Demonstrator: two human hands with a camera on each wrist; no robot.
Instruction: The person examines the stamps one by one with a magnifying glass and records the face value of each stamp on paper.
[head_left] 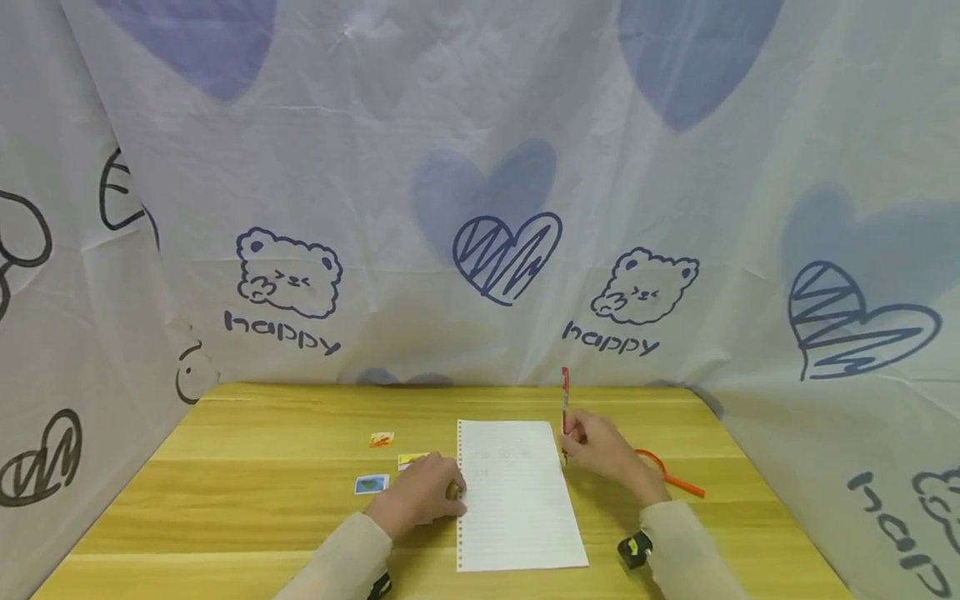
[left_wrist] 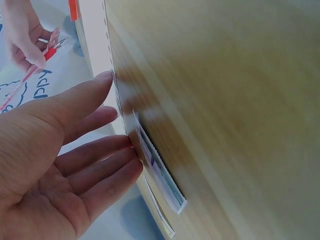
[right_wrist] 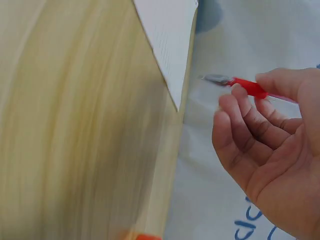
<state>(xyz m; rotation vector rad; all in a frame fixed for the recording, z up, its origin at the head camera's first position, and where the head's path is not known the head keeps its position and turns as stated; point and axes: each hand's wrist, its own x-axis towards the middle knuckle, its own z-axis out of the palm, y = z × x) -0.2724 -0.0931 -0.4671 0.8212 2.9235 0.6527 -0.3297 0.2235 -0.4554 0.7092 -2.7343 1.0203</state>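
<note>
A lined loose-leaf sheet (head_left: 517, 508), holes down its left side, lies on the table with faint handwriting near the top. My left hand (head_left: 427, 492) rests at its left edge, fingers loosely bent, thumb tip at the holes in the left wrist view. My right hand (head_left: 600, 450) pinches a red pen (head_left: 566, 408) between thumb and fingers beside the sheet's right edge. In the right wrist view, the pen's uncapped tip points away from the palm, above the table. Close under the left fingers lies a small stamp-like picture (left_wrist: 160, 170) with a serrated edge.
Left of the sheet lie a blue picture stamp (head_left: 371, 484), an orange-yellow one (head_left: 381, 439) and a yellow one (head_left: 411, 460) partly behind the left hand. A curved orange-red thing (head_left: 684, 486) lies behind the right wrist. A printed white curtain (head_left: 390, 208) hangs around the table.
</note>
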